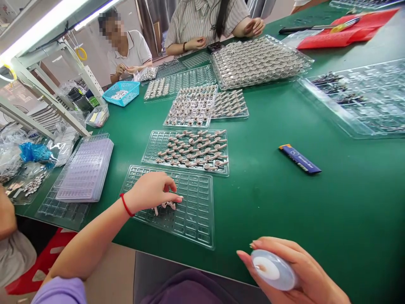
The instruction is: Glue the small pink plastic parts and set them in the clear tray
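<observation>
While the left hand [152,192] is resting curled fingers on small white parts [165,206] in the near tray [193,219], whether it is gripping one is impossible to tell. The right hand [303,274] is closing around a round disc [274,270] at the tabletop's [284,202] front edge. Just beyond, a second tray [152,147] is carrying grey parts [196,150], and a lighter [299,159] is lying to its right.

We see a matt table [268,198], a clear glossy plastic tray [193,211], a smooth translucent plastic disc [274,270], a plastic mesh basket [122,93], a cord wristband [126,205]
</observation>
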`<action>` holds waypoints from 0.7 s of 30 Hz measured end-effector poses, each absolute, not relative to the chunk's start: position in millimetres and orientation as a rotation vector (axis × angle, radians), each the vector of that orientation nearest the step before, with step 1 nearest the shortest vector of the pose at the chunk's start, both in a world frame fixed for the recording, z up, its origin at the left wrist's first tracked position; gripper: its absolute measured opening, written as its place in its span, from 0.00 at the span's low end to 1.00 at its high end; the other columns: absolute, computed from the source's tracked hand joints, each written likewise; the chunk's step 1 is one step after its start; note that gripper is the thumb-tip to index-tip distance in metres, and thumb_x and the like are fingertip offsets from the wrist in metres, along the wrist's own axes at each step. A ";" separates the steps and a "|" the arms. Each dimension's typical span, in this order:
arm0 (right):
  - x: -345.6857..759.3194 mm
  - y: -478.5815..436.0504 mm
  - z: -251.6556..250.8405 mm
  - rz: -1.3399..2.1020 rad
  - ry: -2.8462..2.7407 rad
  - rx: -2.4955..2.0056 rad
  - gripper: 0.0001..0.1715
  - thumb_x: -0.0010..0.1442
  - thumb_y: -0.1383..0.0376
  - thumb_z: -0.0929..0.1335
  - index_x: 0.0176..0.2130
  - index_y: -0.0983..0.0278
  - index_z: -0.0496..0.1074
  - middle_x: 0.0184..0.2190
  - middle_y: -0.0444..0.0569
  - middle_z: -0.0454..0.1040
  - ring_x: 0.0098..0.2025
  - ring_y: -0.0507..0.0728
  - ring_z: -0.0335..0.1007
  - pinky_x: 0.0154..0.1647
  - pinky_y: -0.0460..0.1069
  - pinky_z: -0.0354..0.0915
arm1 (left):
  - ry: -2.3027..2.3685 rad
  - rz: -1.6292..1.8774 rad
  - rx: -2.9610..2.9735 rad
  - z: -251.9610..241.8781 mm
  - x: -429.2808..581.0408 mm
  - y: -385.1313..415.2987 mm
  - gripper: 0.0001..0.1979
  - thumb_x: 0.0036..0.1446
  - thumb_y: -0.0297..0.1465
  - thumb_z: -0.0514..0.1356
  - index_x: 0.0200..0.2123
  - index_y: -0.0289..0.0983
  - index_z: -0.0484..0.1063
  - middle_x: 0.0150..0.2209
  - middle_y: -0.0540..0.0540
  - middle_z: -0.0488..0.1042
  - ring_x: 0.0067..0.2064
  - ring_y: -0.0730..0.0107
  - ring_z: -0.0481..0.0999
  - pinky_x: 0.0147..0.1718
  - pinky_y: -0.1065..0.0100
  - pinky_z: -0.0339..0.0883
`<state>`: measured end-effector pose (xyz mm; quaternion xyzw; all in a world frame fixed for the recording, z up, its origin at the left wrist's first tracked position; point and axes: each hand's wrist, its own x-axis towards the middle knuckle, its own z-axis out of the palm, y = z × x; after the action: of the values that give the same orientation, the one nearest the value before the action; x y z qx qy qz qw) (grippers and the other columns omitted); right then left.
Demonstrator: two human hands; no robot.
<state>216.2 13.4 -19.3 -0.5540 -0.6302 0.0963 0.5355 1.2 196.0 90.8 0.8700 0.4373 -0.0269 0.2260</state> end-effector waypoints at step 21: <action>202.6 -13.0 -28.7 0.672 -1.445 -1.406 0.26 0.59 0.59 0.70 0.55 0.59 0.64 0.44 0.52 0.75 0.37 0.57 0.77 0.37 0.47 0.73 | 1.353 0.464 1.424 57.8 -29.7 59.7 0.10 0.54 0.34 0.65 0.35 0.34 0.82 0.32 0.42 0.82 0.32 0.67 0.78 0.31 0.71 0.69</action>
<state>202.6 -13.0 -28.7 -0.5780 -0.5939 0.2764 0.4867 -29.7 59.7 57.8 0.5972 0.5674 0.1947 0.5325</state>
